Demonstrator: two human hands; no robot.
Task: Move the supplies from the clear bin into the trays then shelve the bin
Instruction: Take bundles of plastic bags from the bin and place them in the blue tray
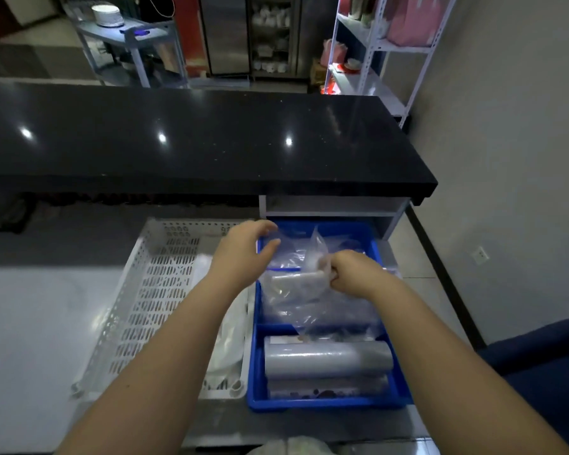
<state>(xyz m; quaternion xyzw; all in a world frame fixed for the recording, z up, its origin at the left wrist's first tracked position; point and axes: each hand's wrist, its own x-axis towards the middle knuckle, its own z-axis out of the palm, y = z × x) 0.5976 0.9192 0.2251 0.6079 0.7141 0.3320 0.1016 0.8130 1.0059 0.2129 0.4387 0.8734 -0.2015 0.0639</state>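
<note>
1. A clear plastic bag of supplies is held above the middle compartment of the blue tray; its loose film is spread over the divider and hangs toward the near compartment.
2. The bag is pinched at its gathered neck by the right hand, whose fingers are clenched around the film. The film is slippery and thin, so the contents could slide out or the neck could slip free if the pinch is eased too early.
3. The left hand hovers at the tray's far left corner with fingers released and curved, holding nothing; the bag's far edge could be snagged on the rim there.
4. A grey roll lies in the near compartment, where the trailing film could drag across it and shift it.
5. The white perforated tray sits touching the blue one on the tabletop; a nudge to either could shift both.
6. The clear bin is not identifiable in view.
</note>
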